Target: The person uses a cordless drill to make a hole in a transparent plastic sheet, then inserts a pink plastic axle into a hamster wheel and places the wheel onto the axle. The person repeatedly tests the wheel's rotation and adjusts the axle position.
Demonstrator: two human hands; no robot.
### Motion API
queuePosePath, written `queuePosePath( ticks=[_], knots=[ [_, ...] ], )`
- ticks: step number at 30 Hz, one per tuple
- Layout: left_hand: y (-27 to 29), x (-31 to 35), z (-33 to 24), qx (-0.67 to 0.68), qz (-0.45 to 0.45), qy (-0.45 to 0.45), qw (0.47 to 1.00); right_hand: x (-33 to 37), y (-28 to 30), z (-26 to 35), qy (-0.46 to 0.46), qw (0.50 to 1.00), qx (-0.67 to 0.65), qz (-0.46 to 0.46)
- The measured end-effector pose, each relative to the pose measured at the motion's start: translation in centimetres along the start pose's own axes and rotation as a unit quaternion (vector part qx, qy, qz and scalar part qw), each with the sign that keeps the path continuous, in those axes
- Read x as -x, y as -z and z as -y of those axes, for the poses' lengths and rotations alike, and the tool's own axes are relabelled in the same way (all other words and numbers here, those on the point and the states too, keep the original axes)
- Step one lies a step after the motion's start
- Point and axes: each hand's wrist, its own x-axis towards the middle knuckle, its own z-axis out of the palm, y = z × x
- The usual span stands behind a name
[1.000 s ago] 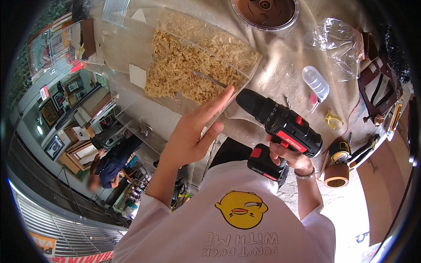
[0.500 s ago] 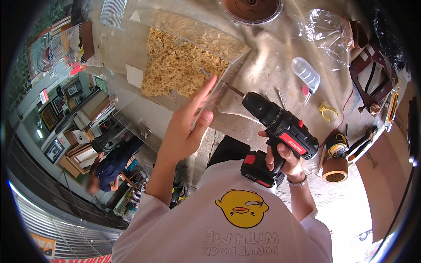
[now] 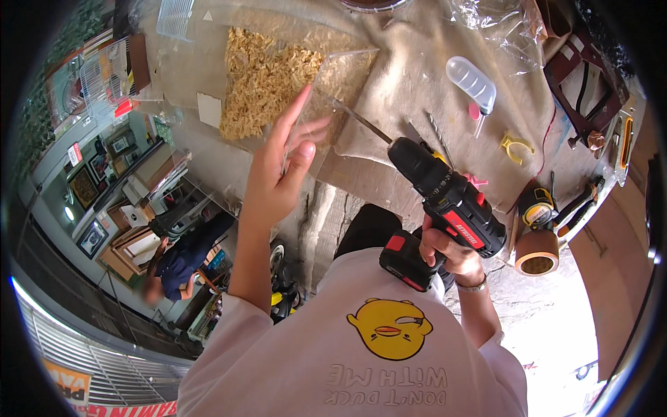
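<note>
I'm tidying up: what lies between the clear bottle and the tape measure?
A yellow clip, plus a thin red strand nearer the tape measure, in the head view.

Sunlight burns the floor [image 3: 556,326] white at lower right; soft shadows cross the pale cloth [image 3: 403,76]; the slats [image 3: 104,351] bend at the rim, which fades black.

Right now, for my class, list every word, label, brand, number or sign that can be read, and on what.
Wording is not copied, only placed:
White shirt: large outlined lettering, upside down.
Black-and-red drill: pale lettering on its side; small numbers near the chuck.
Orange sign and red-lettered sign: large print, partly cut off.
Tape measure, small red-and-white sign: too small to read.
</note>
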Motion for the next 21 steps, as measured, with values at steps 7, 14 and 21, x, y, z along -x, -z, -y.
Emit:
queuePosePath(
  ticks=[7,14,21],
  knots=[
    [-0.6,0.5,0.0,0.011,-0.008,0.000,1.000,1.8,0.1,1.5,-0.008,0.999,0.047,-0.005],
    [-0.8,0.9,-0.4,0.015,-0.008,-0.001,1.000,2.5,0.0,0.4,0.010,0.999,0.045,-0.018],
    [-0.3,0.2,-0.9,0.034,-0.012,0.009,0.999,4.6,3.0,-2.0,0.027,0.999,-0.015,-0.041]
  ],
)
